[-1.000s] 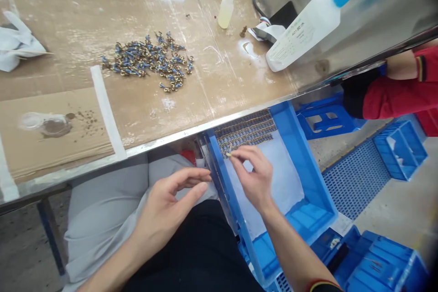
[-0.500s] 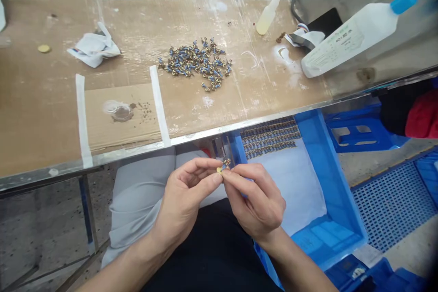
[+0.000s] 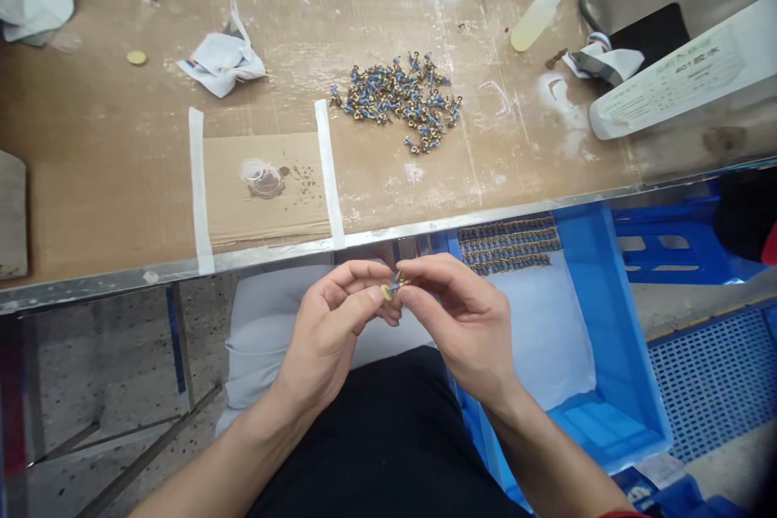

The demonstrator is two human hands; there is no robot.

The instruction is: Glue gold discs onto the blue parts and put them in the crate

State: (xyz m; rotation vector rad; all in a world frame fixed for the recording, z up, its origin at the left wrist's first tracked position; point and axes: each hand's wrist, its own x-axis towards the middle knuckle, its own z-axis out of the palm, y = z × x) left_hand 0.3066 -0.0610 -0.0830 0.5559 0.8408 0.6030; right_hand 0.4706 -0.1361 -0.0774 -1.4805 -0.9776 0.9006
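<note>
Above my lap, both hands meet at one small blue and brass-coloured metal part (image 3: 394,287) with a yellow round end or disc (image 3: 386,291). My left hand (image 3: 331,328) pinches it at the yellow end between thumb and fingers. From the other side, the thumb and forefinger of my right hand (image 3: 464,320) are closed on the metal end. Fingertips cover much of the part, so its exact kind cannot be made out. A pile of similar small blue and brass-coloured parts (image 3: 394,93) lies on the bench beyond my hands.
Rows of parts (image 3: 510,243) lie on white sheet inside a blue bin (image 3: 631,356) at right. On the bench (image 3: 109,178) are crumpled white material (image 3: 222,65), a yellow disc (image 3: 137,57), taped cardboard (image 3: 231,218), a small squeeze bottle (image 3: 537,24) and a large white bottle (image 3: 685,73).
My view has shifted left, so the bench things appear further right. The right hand's fingers have changed their grip on the small part, which now lies more level between both hands.
</note>
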